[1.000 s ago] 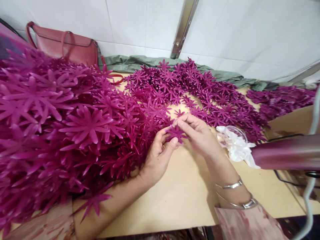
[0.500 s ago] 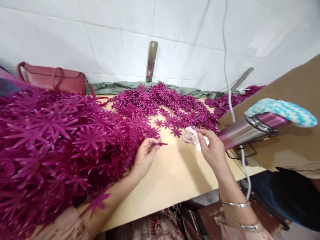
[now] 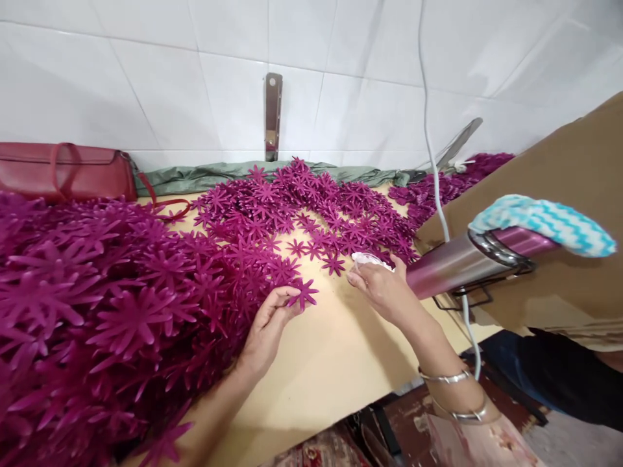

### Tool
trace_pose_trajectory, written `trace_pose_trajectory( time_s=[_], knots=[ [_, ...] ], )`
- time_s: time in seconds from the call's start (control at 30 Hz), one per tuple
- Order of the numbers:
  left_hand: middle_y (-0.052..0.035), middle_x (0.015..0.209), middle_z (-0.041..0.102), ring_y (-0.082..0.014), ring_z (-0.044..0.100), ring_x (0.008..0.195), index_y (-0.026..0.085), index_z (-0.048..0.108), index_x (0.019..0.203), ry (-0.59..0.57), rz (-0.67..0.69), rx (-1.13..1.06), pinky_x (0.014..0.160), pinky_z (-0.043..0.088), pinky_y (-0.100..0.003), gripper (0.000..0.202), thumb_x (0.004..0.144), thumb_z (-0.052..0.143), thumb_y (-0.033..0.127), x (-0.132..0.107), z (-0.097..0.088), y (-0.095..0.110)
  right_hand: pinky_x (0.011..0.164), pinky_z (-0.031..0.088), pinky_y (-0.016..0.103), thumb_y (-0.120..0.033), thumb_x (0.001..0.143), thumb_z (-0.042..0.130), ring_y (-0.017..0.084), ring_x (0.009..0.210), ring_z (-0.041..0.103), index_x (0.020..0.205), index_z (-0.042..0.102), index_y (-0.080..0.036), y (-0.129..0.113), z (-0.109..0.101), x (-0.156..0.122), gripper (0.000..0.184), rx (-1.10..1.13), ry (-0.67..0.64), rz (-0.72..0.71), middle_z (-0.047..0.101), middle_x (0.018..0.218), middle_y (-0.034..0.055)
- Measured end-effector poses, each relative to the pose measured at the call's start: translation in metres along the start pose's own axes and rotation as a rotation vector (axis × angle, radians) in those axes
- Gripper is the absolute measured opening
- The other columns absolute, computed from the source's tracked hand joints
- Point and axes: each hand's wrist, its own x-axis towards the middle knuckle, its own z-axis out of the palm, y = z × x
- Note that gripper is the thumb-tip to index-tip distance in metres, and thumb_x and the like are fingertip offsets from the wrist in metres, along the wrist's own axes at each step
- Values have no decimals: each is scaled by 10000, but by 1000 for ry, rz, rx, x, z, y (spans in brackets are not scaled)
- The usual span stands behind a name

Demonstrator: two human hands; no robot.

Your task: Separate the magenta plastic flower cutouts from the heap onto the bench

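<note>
Red bag (image 3: 63, 170) parked back left against the tiled wall (image 3: 195, 78) — green cloth (image 3: 204, 176) bunched just beside it, white cable (image 3: 425, 97) hanging down — cardboard (image 3: 559, 162) looming right.

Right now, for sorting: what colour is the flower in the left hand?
The flower is magenta; head view.

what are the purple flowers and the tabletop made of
The flower in the left hand: probably thin plastic or foam sheet, matte; flat, stiff, evenly cut petals in uniform magenta. The tabletop: likely laminated board, smooth pale tan with faint sheen.
</note>
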Motion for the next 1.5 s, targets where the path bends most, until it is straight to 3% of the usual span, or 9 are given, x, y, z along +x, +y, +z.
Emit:
trace_pose_trajectory(
  time_s=[0.23,0.37,0.5,0.57,0.67,0.87,1.13,1.33,1.5],
  knots=[
    [-41,1072,749,-219,742,1032,202,726,1058,2,-25,-62,1048,530,-398,302,936,708,477,1,-3,0,1176,219,721,-500,1104,349,306,1036,744,892,704,-206,10,-6,4,506,108,-94,29,813,1038,94],
    [-37,1066,758,-174,711,1012,210,683,1101,6,23,79,986,540,-320,237,934,740,367,1,-2,-3,1178,321,689,-514,1077,444,323,1129,743,1053,770,-251,2,-16,-12,419,200,244,-34,814,1161,101],
    [-43,1151,780,-156,716,1073,256,563,1328,4,39,159,1006,528,-288,395,959,702,271,-1,0,-4,1209,426,611,-327,1043,591,273,1192,744,1413,637,-325,-43,-12,-34,373,358,450,-201,780,1286,70],
    [-60,1301,746,-160,700,1181,276,503,1434,15,25,191,1058,517,-289,503,965,682,241,-2,0,-3,1263,373,624,-275,1046,589,253,1338,668,1594,417,-363,-69,4,-43,581,370,394,-332,712,1422,47],
    [-72,1498,639,-182,658,1301,288,480,1488,38,-6,232,1060,534,-281,562,963,670,227,-3,-2,0,1289,295,667,-334,1057,571,288,1547,443,1682,214,-252,-93,29,-52,725,295,201,-416,516,1621,110],
    [-81,1515,632,-219,630,1364,278,487,1511,-2,-44,238,1060,559,-308,561,975,642,227,-4,-3,3,1334,147,636,-390,1071,523,272,1651,176,1684,196,-160,-95,43,-62,731,238,169,-390,381,1701,134],
    [-98,1520,626,-235,570,1442,268,477,1539,-86,-63,241,1246,417,-375,601,970,669,238,-6,-1,4,1311,196,669,-401,1072,508,289,1654,165,1676,241,-193,-99,45,-61,693,262,152,-367,367,1712,126],
    [-56,1495,649,-202,648,1332,308,508,1514,24,-54,220,1105,534,-305,562,978,653,225,-5,-3,2,1335,153,626,-361,1072,515,264,1649,189,1694,162,-183,-99,43,-71,737,259,125,-381,381,1705,112],
    [-66,1404,703,-204,658,1310,295,505,1519,29,-44,192,1145,510,-331,567,978,667,242,-3,-2,1,1327,189,623,-280,1058,545,265,1641,225,1696,154,-188,-90,46,-78,754,262,170,-340,424,1681,129]
  ],
)
